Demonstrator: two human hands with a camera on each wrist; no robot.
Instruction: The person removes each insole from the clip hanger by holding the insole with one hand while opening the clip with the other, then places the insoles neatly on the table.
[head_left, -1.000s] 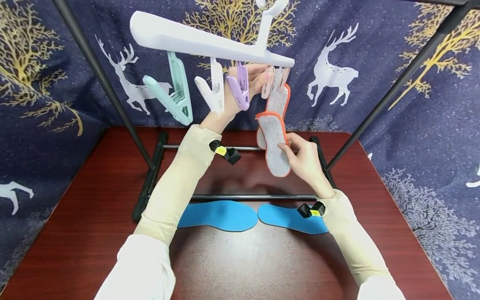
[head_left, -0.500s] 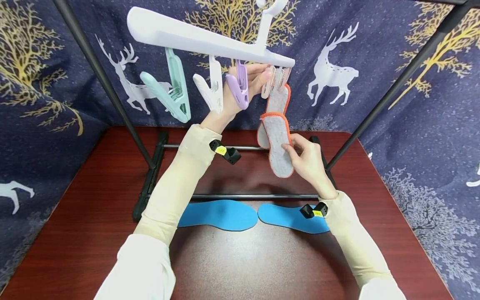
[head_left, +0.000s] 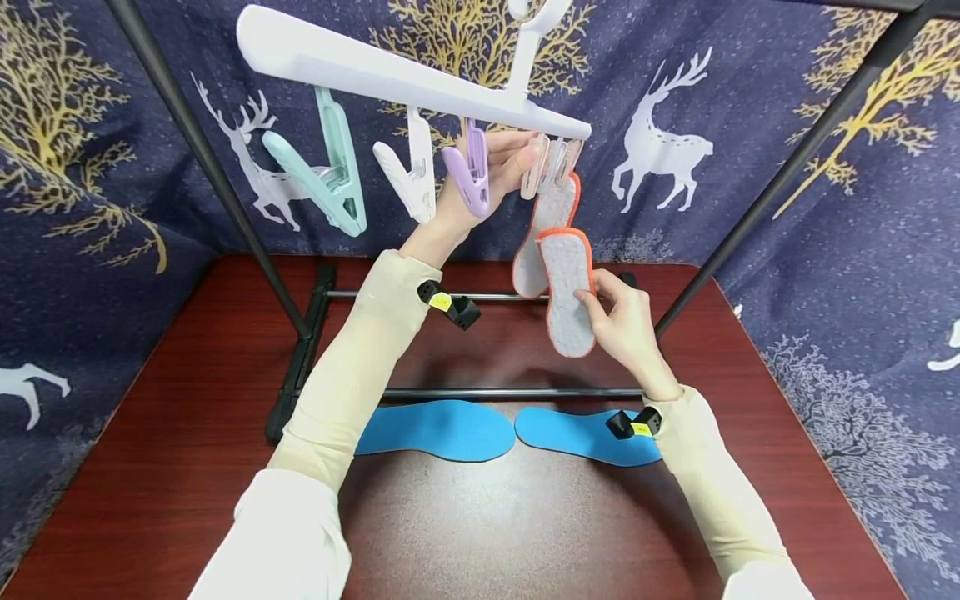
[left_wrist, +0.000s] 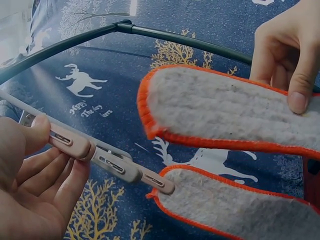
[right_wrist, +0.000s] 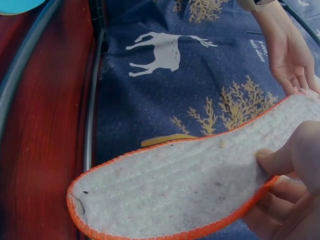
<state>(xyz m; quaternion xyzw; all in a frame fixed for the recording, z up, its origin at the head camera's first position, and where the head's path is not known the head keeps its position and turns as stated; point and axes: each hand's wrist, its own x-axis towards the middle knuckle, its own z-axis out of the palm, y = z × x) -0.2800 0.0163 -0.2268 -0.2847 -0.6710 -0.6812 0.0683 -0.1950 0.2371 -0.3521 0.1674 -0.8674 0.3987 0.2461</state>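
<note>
My right hand [head_left: 626, 321] pinches a grey felt insole [head_left: 567, 292] with orange edging by its side, thumb on the face and fingers behind. The insole hangs toe-up below the hanger. With thumb and fingertips, my left hand [left_wrist: 45, 170] pinches a pale pink clothespin [left_wrist: 70, 142] on the white hanger [head_left: 390, 79]. Beside it a whitish clothespin [left_wrist: 116, 167] hangs, then another pink clothespin [left_wrist: 159, 182], which clamps the end of a second grey insole [left_wrist: 220, 205]. The held insole's upper end is just below the pinched clothespin in the head view.
Purple [head_left: 471, 171], white [head_left: 412, 167] and mint green [head_left: 326, 167] clothespins hang along the hanger's left. Two blue insoles [head_left: 450, 429] lie on the dark red table [head_left: 150, 467]. A black metal rack [head_left: 217, 175] stands around the work, before a deer-patterned cloth [head_left: 60, 308].
My right hand has moved slightly right with its insole, uncovering more of the hanging one. The hanger's left end has swung left and up a little. My left hand keeps its grip.
</note>
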